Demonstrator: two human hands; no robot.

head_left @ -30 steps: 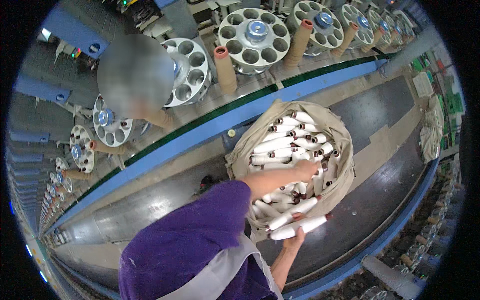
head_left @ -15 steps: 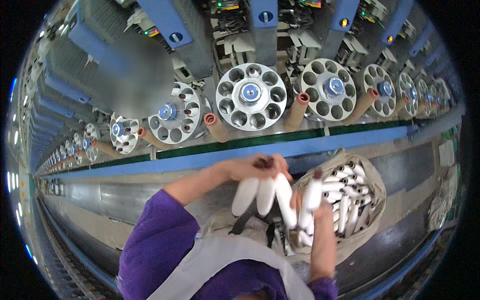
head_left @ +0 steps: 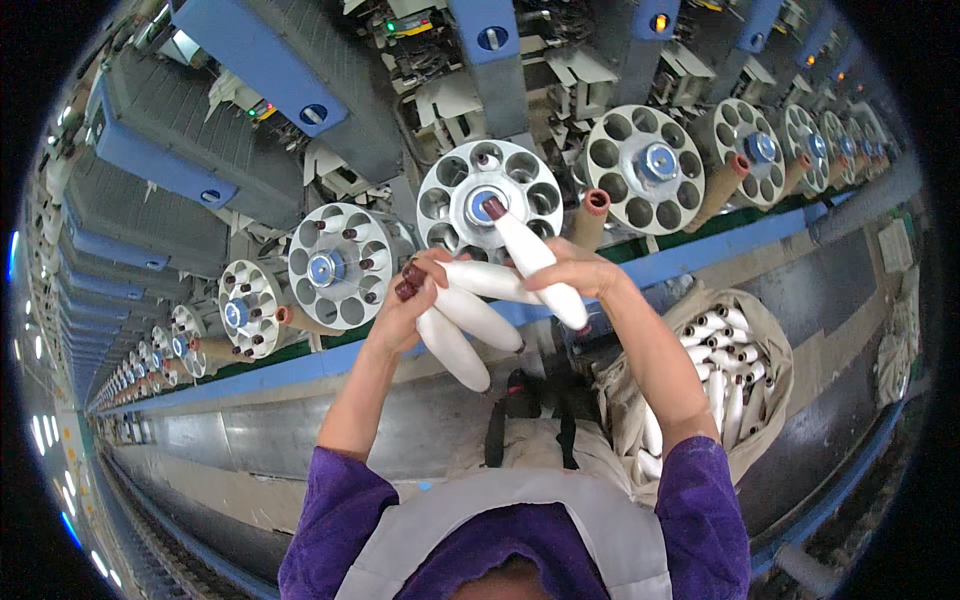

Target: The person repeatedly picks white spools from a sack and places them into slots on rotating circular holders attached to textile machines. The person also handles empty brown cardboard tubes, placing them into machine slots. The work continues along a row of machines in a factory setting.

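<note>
My left hand is closed round the dark red tube ends of three white yarn bobbins, whose wound bodies fan out toward the right. My right hand grips another white yarn bobbin by its lower part. This one tilts up and left, its dark red tip over the blue hub of a round metal magazine. In the picture it crosses the uppermost bobbin from my left hand; whether they touch I cannot tell. The magazine's ring of round pockets is partly hidden behind the bobbins, and one pocket at its top holds a bobbin tube.
A cloth-lined container full of white bobbins stands at the right. To the left, another round magazine has dark tube tips in several pockets. More magazines and brown cones line the machine behind a blue rail.
Both hands have moved up to the magazine, the right one leaving the container side with its bobbin. The left hand has gone left with its bobbins. The view has shifted slightly.
</note>
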